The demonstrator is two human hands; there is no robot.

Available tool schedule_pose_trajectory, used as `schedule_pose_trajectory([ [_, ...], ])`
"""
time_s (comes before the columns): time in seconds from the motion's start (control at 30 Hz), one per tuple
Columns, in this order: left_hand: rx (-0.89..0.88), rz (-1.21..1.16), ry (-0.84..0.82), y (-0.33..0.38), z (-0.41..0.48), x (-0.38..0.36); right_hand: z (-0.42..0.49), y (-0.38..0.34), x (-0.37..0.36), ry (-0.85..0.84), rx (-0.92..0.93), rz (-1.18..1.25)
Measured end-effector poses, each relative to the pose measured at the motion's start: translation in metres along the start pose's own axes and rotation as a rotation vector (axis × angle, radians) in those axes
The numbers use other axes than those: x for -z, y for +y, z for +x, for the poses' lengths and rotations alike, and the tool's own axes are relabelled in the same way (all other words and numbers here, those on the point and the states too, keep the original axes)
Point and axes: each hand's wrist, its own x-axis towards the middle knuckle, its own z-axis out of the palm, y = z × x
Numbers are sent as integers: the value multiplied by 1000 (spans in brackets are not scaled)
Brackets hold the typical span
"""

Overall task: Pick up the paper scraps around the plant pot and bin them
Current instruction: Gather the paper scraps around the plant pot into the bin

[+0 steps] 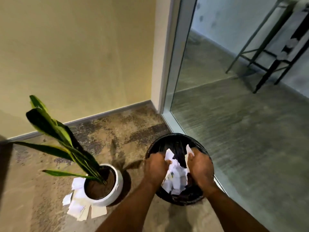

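Both my hands hover over the mouth of a round black bin point(172, 139) lined with a dark bag. My left hand point(156, 166) grips white paper scraps at its fingertips. My right hand point(199, 164) holds another white scrap that sticks up above its thumb. Between the hands, a pile of white scraps point(177, 178) lies inside the bin. To the left stands a white plant pot point(117, 186) with long green leaves. Several paper scraps point(80, 205) lie on the floor at the pot's left and front sides.
A beige wall with a grey skirting point(107, 113) runs behind the pot. A glass panel in a pale frame point(167, 91) rises just behind and right of the bin. Black furniture legs point(267, 69) stand beyond the glass. The floor is mottled brown carpet.
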Motion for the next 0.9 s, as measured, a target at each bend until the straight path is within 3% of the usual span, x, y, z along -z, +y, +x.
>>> schedule_pose_trajectory([
  [0.23, 26, -94, -21, 10, 7, -15, 1, -4, -18, 6, -36, 104],
  [0.53, 29, -281, 136, 6, 0, 0, -13, -40, -41, 40, 57, 238],
  [0.73, 206, -400, 366, -88, -47, 29, -65, -119, -90, -51, 317, 450],
  [0.9, 486, -438, 463, -203, -113, 29, -145, -170, -158, -236, 502, 433],
])
